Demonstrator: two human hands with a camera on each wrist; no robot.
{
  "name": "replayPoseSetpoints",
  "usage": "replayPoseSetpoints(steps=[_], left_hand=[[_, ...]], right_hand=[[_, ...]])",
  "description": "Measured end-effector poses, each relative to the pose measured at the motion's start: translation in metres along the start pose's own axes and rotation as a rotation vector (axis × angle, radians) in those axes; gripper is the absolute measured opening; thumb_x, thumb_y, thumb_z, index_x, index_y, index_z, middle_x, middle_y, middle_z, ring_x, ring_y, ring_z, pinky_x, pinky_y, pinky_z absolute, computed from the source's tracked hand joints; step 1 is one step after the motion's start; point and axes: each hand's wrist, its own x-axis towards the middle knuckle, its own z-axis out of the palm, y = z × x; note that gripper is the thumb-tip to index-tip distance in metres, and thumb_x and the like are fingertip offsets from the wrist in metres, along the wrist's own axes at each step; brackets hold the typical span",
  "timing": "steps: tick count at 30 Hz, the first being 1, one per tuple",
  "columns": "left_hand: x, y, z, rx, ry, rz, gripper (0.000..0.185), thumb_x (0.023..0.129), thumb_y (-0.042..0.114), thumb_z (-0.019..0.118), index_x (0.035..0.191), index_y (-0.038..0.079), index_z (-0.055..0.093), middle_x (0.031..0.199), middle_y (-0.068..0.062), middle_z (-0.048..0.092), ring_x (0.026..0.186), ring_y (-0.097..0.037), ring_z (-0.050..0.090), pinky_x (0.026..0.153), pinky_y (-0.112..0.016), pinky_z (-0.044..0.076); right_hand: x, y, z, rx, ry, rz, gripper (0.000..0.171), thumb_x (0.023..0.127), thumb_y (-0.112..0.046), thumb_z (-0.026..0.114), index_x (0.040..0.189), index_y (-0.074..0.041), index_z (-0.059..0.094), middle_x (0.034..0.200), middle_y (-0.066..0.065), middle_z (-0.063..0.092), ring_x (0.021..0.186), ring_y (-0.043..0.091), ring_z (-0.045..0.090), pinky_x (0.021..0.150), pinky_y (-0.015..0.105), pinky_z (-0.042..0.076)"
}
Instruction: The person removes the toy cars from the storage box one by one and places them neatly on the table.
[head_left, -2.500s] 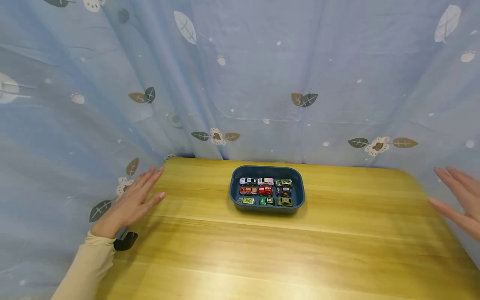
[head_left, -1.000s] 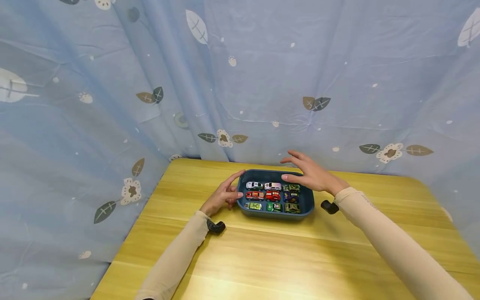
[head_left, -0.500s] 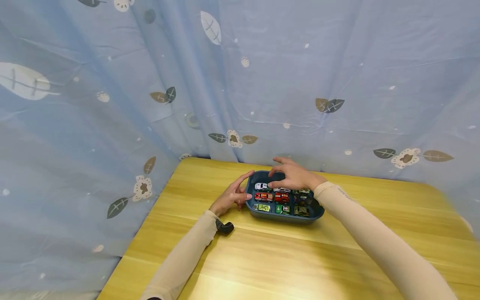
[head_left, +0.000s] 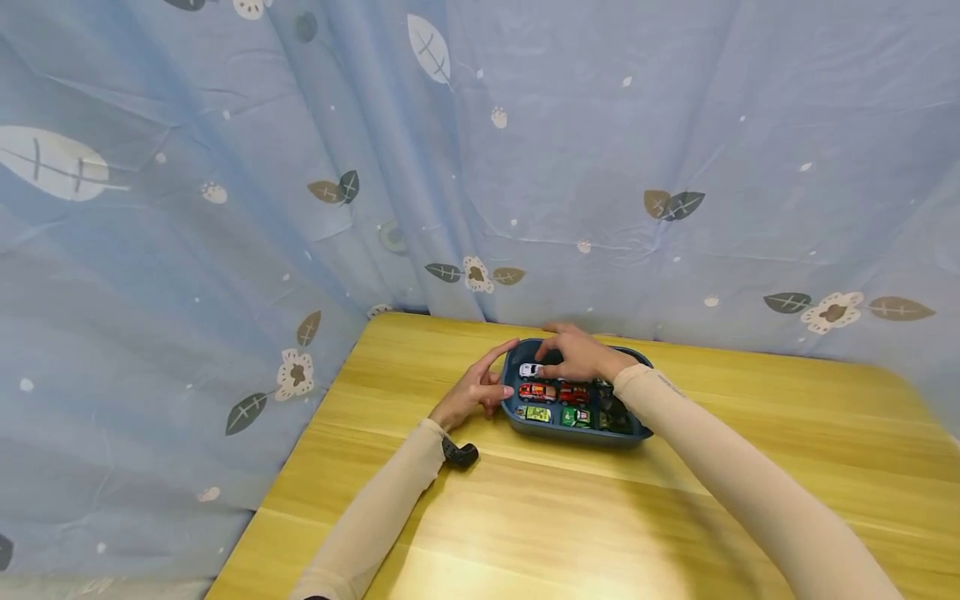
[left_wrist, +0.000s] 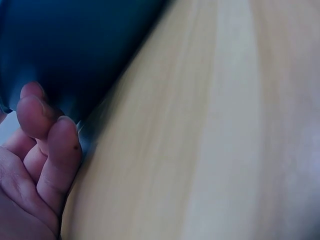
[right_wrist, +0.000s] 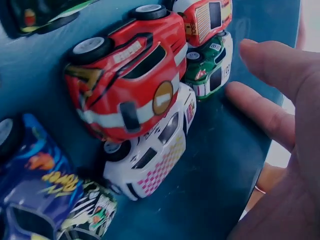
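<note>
A dark blue tray (head_left: 570, 433) sits at the back of the wooden table (head_left: 600, 517), filled with several toy cars. My left hand (head_left: 480, 387) rests against the tray's left wall (left_wrist: 75, 50), index finger stretched along the corner, other fingertips (left_wrist: 47, 127) touching the wall. My right hand (head_left: 570, 354) hovers over the tray's back row with relaxed fingers (right_wrist: 265, 112), holding nothing. Just below them lie a white car with pink checks (right_wrist: 150, 155) and a red car (right_wrist: 125, 85). A white car (head_left: 531, 369) shows left of that hand.
A blue leaf-print curtain (head_left: 525, 167) hangs close behind and to the left of the table. In the tray are also a green car (right_wrist: 210, 70), a blue-purple car (right_wrist: 30, 185) and a camouflage car (right_wrist: 95, 215). Bare wood (left_wrist: 225, 125) lies in front of the tray.
Both hands came in from the table's sides to the tray. The left hand settled on the tray's left wall; the right hand moved left and lower over the back row.
</note>
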Motion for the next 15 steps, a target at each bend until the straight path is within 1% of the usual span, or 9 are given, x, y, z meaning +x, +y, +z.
replayPoseSetpoints(steps=[2, 5, 8, 12, 15], left_hand=[[0.0, 0.0, 0.001, 0.001, 0.003, 0.009, 0.084, 0.095, 0.011, 0.066, 0.167, 0.036, 0.032, 0.069, -0.002, 0.056, 0.055, -0.019, 0.047, 0.05, -0.03, 0.046], [0.0, -0.001, 0.001, -0.002, 0.003, 0.021, 0.083, 0.095, 0.011, 0.066, 0.167, 0.035, 0.033, 0.068, -0.002, 0.056, 0.054, -0.019, 0.046, 0.05, -0.03, 0.046], [0.001, -0.001, 0.0, 0.002, -0.002, 0.025, 0.084, 0.094, 0.01, 0.066, 0.168, 0.034, 0.032, 0.069, -0.001, 0.058, 0.054, -0.019, 0.047, 0.049, -0.03, 0.047], [0.001, -0.003, 0.0, 0.001, -0.009, 0.031, 0.084, 0.095, 0.008, 0.065, 0.168, 0.031, 0.031, 0.07, -0.003, 0.059, 0.053, -0.018, 0.048, 0.048, -0.029, 0.047], [0.001, -0.004, 0.0, -0.006, -0.009, 0.033, 0.085, 0.095, 0.008, 0.065, 0.169, 0.031, 0.031, 0.07, -0.004, 0.059, 0.053, -0.018, 0.048, 0.048, -0.029, 0.046]], right_hand=[[0.003, -0.001, 0.001, -0.013, -0.001, 0.009, 0.032, 0.098, -0.033, 0.075, 0.121, -0.012, 0.079, 0.165, 0.029, 0.039, 0.152, 0.051, 0.035, 0.12, 0.069, 0.033], [0.006, -0.004, 0.004, -0.044, -0.007, 0.023, 0.031, 0.097, -0.033, 0.076, 0.119, -0.013, 0.08, 0.165, 0.026, 0.04, 0.152, 0.05, 0.036, 0.117, 0.074, 0.034], [0.007, -0.005, 0.007, -0.109, -0.004, 0.032, 0.028, 0.096, -0.035, 0.078, 0.116, -0.015, 0.082, 0.164, 0.024, 0.043, 0.15, 0.049, 0.04, 0.111, 0.078, 0.037], [0.007, -0.006, 0.012, -0.178, 0.006, 0.03, 0.025, 0.096, -0.036, 0.078, 0.112, -0.018, 0.082, 0.163, 0.022, 0.046, 0.147, 0.047, 0.043, 0.109, 0.077, 0.039], [0.005, -0.007, 0.014, -0.18, 0.009, 0.021, 0.024, 0.096, -0.035, 0.078, 0.112, -0.017, 0.081, 0.163, 0.021, 0.046, 0.147, 0.046, 0.043, 0.11, 0.076, 0.038]])
